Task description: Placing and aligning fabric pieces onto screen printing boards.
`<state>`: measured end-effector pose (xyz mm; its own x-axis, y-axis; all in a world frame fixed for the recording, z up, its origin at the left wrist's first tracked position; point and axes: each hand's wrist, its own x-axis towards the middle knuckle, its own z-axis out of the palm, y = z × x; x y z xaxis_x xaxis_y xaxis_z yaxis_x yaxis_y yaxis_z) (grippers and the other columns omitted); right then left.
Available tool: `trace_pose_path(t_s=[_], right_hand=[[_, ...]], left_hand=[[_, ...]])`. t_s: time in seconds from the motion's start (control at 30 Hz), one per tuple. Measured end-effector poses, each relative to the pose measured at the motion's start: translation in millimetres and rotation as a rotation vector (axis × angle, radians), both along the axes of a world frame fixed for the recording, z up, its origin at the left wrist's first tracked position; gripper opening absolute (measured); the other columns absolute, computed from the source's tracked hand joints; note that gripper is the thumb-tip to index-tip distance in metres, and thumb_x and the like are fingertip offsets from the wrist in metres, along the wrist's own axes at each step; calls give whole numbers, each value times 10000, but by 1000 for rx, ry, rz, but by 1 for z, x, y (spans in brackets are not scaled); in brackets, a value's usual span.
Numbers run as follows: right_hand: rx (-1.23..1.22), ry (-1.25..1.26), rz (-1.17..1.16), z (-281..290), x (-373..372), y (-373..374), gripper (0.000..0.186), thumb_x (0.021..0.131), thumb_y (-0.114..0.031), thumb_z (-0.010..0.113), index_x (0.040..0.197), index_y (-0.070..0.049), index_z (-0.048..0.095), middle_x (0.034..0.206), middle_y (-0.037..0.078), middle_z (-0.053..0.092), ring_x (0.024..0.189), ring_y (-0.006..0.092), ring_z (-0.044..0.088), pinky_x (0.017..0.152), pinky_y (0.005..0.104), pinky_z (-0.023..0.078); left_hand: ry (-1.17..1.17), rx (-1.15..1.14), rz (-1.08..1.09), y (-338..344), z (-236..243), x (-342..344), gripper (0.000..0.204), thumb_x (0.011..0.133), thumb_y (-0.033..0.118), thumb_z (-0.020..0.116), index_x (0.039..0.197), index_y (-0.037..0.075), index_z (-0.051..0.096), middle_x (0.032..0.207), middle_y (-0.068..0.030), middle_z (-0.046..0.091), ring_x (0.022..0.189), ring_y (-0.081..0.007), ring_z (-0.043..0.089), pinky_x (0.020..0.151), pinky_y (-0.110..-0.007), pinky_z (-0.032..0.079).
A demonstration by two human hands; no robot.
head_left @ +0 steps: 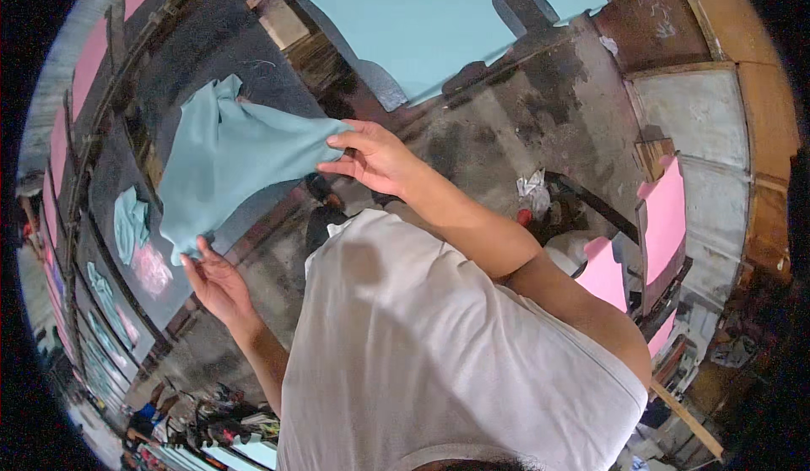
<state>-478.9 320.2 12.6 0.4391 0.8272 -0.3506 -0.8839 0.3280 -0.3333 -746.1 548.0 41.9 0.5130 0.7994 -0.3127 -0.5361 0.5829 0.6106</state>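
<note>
A light blue piece of fabric (224,154) is stretched between my two hands above a dark grey board. My right hand (375,159) pinches its right end between thumb and fingers. At the near left corner, my left hand (218,281) grips the edge with thumb and fingertips. The far edge of the fabric is bunched and folded and lies over the board (211,40). Beside it on the left are a small crumpled blue cloth (131,224) and a pink, see-through bundle (152,268).
Flat blue fabric panels (413,24) lie on boards at the far side. Pink panels (665,218) are on boards to the right, near a crumpled white scrap (532,191). More boards with blue cloths (101,289) run along the left. Stained concrete floor (506,125) shows between.
</note>
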Motion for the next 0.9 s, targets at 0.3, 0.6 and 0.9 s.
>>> trace_pose_path(t_s=[0.3, 0.6, 0.9], right_hand=[[-252, 345, 91, -107, -37, -23, 226, 836, 64, 550, 1061, 49, 535, 999, 133, 594, 855, 251, 639, 815, 428, 597], [-192, 411, -54, -142, -50, -13, 67, 858, 36, 560, 916, 20, 589, 921, 62, 585, 854, 180, 617, 897, 428, 560], [-145, 280, 32, -46, -25, -6, 124, 892, -52, 635, 1002, -4, 603, 1004, 56, 622, 919, 185, 632, 910, 445, 550]], left_hand=[[-200, -376, -256, -38, -116, -67, 303, 1004, 137, 443, 1223, -72, 458, 1184, -199, 572, 1077, -274, 608, 876, -309, 576], [208, -367, -61, -75, -85, -26, 277, 1006, 194, 452, 1148, -43, 471, 1302, -215, 493, 1067, -237, 583, 827, -280, 562], [-21, -257, -83, -26, -47, -26, 351, 990, 218, 506, 718, -1, 540, 1149, -241, 613, 857, -212, 667, 697, -243, 597]])
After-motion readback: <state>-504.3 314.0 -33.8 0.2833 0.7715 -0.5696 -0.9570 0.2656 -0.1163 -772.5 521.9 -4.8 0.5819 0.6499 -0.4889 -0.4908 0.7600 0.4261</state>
